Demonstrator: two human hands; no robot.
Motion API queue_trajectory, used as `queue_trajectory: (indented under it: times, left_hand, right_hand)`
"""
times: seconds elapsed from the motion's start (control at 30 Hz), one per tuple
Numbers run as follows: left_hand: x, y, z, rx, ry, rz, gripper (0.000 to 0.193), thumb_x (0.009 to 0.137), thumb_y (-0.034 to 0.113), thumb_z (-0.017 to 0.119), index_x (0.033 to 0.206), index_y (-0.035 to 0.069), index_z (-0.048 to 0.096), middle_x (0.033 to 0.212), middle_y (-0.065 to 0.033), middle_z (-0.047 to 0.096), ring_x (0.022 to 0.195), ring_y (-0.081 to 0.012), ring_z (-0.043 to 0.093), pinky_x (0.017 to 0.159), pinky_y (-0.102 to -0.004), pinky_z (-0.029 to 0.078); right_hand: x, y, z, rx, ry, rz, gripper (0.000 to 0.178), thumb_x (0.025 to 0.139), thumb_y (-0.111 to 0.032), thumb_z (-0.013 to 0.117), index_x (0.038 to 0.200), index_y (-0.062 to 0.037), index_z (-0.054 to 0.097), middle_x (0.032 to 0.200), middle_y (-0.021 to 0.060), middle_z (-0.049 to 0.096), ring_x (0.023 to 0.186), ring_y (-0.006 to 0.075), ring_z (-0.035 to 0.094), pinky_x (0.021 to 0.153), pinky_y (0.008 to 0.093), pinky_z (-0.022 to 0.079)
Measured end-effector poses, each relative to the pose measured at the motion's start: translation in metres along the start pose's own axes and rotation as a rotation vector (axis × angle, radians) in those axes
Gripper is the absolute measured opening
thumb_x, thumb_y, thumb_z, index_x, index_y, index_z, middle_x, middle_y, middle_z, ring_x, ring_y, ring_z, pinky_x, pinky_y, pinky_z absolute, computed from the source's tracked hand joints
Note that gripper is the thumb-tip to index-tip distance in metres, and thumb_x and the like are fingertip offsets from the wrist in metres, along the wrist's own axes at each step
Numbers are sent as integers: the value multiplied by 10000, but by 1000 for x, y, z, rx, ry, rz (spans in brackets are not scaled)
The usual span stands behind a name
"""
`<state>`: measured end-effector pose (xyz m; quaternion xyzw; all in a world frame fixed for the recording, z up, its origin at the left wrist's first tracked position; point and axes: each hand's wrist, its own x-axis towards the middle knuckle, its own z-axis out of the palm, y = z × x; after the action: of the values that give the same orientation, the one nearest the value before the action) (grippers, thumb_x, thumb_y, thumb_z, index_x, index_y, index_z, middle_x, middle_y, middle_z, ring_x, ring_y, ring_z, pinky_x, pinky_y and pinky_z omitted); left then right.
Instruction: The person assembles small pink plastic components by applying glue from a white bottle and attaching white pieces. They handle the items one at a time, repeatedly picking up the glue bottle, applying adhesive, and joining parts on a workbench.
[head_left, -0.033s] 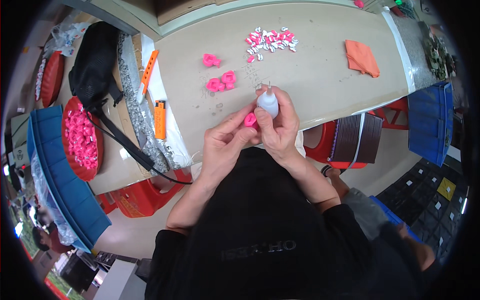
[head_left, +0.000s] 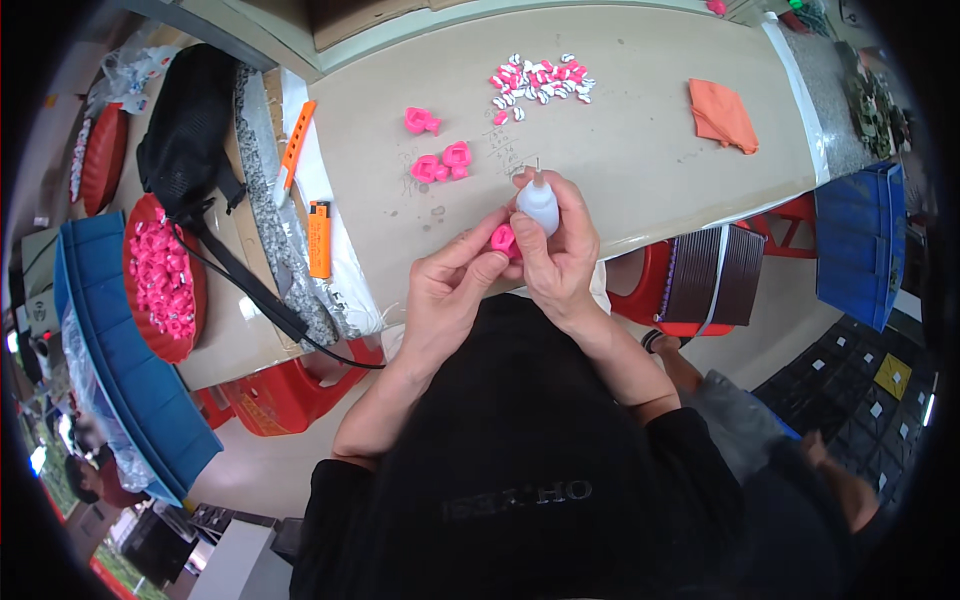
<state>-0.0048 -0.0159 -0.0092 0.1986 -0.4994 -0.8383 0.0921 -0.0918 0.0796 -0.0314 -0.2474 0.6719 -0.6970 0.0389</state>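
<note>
My left hand [head_left: 455, 275] is closed on a small pink plastic piece [head_left: 503, 240], held between thumb and fingers. My right hand [head_left: 560, 240] is wrapped round a small white squeeze bottle [head_left: 540, 206] with a thin needle tip pointing away from me. The two hands are close together above the table's near edge, and the right fingertips partly hide where they meet. Beyond them on the table [head_left: 620, 180] lie a few hollow pink pieces, among them one pink piece [head_left: 422, 121] set apart. Farther back is a loose pile of small pink and white parts [head_left: 540, 80].
An orange cloth [head_left: 722, 116] lies to the right. On the left are an orange utility knife [head_left: 297, 145], an orange lighter [head_left: 319, 240], a black bag [head_left: 190, 130] and a red tray [head_left: 190, 345] of pink pieces. Red stools and blue bins [head_left: 862, 245] flank the table. Another person sits at lower right.
My hands keep almost the same pose; the pink piece has shifted very slightly. At lower right, the other person's arm and leg have moved a little.
</note>
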Motion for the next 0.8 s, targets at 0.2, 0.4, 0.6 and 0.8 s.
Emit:
queue_trajectory:
  times: [0.2, 0.4, 0.6, 0.8]
  left_hand:
    - [1, 0, -4, -88, -59, 35, 381, 826, -26, 575, 1196, -36, 483, 1105, -71, 476, 988, -168, 565, 829, -274, 495]
    - [2, -3, -15, 70, 17, 184, 274, 742, -114, 620, 993, -42, 538, 1038, -81, 480, 947, -204, 583, 852, -315, 492]
    - [2, -2, -18, 204, 71, 257, 297, 698, -132, 655, 953, -40, 535, 1000, -70, 465, 937, -199, 583, 818, -303, 520]
    - [3, -3, -19, 222, 78, 276, 297, 696, -132, 656, 953, -45, 533, 998, -71, 465, 935, -198, 582, 809, -313, 536]
  right_hand:
    - [0, -19, -12, 101, 22, 110, 365, 770, -68, 660, 1097, 17, 523, 934, 103, 589, 805, 147, 571, 696, 243, 444]
    - [3, -40, -51, -134, -137, -67, 342, 672, -115, 754, 943, 32, 605, 756, 74, 601, 618, 117, 514, 551, 230, 396]
    - [-1, -40, -56, -188, -201, -110, 324, 639, -164, 782, 866, 24, 646, 627, 56, 588, 516, 122, 457, 475, 240, 337]
    - [0, -42, -52, -212, -223, -70, 298, 642, -146, 777, 846, 26, 644, 629, 59, 595, 513, 127, 461, 475, 244, 343]
